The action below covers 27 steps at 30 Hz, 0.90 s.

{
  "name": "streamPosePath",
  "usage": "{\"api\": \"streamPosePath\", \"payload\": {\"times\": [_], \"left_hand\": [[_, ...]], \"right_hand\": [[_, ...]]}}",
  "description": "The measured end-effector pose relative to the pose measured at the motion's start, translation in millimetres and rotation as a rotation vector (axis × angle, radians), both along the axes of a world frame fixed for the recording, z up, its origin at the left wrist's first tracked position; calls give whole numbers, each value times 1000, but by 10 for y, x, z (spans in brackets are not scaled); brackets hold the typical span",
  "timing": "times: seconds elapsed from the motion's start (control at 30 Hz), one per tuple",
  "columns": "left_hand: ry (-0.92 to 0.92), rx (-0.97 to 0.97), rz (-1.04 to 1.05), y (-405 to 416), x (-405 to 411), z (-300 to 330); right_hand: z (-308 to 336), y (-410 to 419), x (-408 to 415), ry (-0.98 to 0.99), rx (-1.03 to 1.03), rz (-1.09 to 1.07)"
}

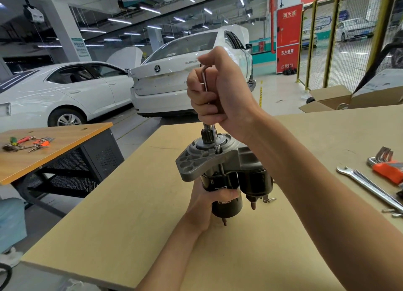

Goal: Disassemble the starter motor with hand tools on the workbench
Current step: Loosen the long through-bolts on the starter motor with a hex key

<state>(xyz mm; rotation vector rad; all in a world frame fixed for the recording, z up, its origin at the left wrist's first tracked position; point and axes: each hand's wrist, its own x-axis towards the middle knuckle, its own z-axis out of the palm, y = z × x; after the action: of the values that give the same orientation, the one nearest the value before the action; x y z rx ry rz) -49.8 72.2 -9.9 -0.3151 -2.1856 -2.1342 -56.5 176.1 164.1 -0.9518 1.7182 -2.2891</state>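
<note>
Fingers of the right hand (214,87) are curled in a fist round a hex key (206,77), whose bent top shows between thumb and forefinger; its straight shaft runs down out of the fist to a bolt head (217,147) on the grey aluminium nose housing (196,159) of the starter motor (222,177). The left hand (207,201) grips the motor's black cylindrical body from below and behind, thumb wrapped across the front beside a small label. The motor stands upright, pinion end up, with its lower end at the desk (130,214), though the contact itself is hard to judge. The pinion gear (207,135) rises from the top of the motor, just under the right fist. Alongside the main body, on the motor's right, hangs the black solenoid (256,183), with copper-coloured terminals (253,205) pointing down.

To the right of the motor, well apart from it, an open-ended spanner (368,186) lies flat on the desk, and beyond that a set of hex keys in an orange holder (386,166). A few small loose fasteners (390,212) lie near the spanner's nearer end. Left of the motor, across a gap, stands a second desk (54,151) with a wood top, carrying a green-handled screwdriver (13,140) and another orange tool set (41,142). Behind the motor are two white cars (87,90), one with its boot lid raised; to the motor's far right are open cardboard boxes (331,98), a yellow mesh fence (349,39) and a red fire cabinet (289,39).
</note>
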Motion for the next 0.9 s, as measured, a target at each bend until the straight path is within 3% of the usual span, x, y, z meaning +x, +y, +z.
{"api": "streamPosePath", "payload": {"times": [0.27,0.57,0.9], "left_hand": [[23,23,-14,-7,-4,-8],[15,22,-24,-5,-34,-22],[37,-13,-23,4,-35,-14]], "right_hand": [[-16,30,-57,-94,-76,138],[-41,18,-72,-176,-199,106],[-66,-27,-16,-32,-35,1]]}}
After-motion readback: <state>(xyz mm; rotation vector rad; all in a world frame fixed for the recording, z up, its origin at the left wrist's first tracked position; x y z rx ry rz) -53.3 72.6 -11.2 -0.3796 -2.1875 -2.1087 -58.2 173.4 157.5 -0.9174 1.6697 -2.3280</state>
